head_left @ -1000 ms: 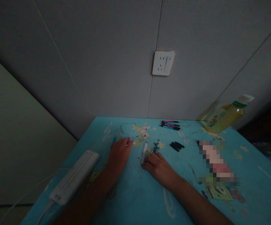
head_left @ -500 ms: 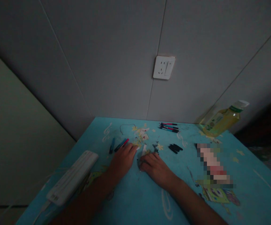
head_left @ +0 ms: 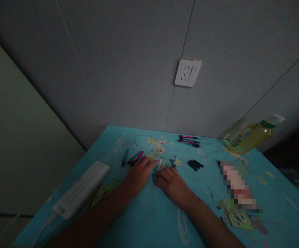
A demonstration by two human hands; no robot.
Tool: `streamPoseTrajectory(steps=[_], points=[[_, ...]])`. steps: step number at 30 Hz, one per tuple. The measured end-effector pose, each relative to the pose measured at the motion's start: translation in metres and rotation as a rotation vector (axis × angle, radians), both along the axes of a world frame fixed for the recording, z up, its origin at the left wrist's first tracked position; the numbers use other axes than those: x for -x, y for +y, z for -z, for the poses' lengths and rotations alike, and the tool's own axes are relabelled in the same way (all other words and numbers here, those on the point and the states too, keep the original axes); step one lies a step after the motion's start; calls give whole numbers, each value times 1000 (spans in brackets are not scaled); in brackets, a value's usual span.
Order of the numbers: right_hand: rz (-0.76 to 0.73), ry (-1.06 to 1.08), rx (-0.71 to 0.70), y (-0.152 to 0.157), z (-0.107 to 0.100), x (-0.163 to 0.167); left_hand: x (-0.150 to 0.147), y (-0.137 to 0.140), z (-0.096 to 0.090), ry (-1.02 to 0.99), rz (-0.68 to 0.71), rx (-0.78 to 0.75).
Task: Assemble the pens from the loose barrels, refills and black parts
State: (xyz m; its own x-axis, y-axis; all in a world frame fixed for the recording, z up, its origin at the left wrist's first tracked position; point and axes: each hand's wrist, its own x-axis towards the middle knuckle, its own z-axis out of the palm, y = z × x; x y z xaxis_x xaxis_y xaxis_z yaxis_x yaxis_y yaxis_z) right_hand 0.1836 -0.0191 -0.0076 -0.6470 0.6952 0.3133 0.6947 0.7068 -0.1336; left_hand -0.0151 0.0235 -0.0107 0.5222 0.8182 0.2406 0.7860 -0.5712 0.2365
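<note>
My left hand (head_left: pixel 138 174) rests low over the table, index finger stretched toward several slim whitish sticks (head_left: pixel 161 164). By its other fingers lie blue and pink pen barrels (head_left: pixel 136 157), with a separate dark blue one (head_left: pixel 125 157) to their left. My right hand (head_left: pixel 170 181) is closed, its fingers curled down just in front of the whitish sticks. A thin light tip shows below those fingers, but the thing itself is hidden. Several short black pieces (head_left: pixel 195 164), possibly pen grips or caps, lie to the right of my right hand.
Several pens (head_left: pixel 189 141) lie near the wall. A white power strip (head_left: pixel 81 189) with a cable is at left. A yellow-liquid bottle (head_left: pixel 251 137) and a blurred-out flat item (head_left: pixel 238 186) stand and lie at right on the blue patterned tablecloth (head_left: pixel 154 224). A socket (head_left: pixel 188 73) is on the wall.
A small white piece at my left fingertips is no longer there, and the whitish sticks look more numerous. The left index finger now stretches out. The view has shifted slightly.
</note>
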Motion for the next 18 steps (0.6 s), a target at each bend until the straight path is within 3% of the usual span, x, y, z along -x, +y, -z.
streamPoseTrajectory(steps=[4, 9, 12, 18], points=[[-40, 42, 13, 2, 1, 2, -1, -1, -2, -81, 9, 34], [-126, 249, 21, -2, -13, -1, -2, -5, -5, -192, 50, 46], [-48, 328, 12, -5, -15, -9, -3, -7, -7, -205, 92, 87], [166, 290, 50, -5, -10, -24, -4, -15, -14, -136, 170, 107]])
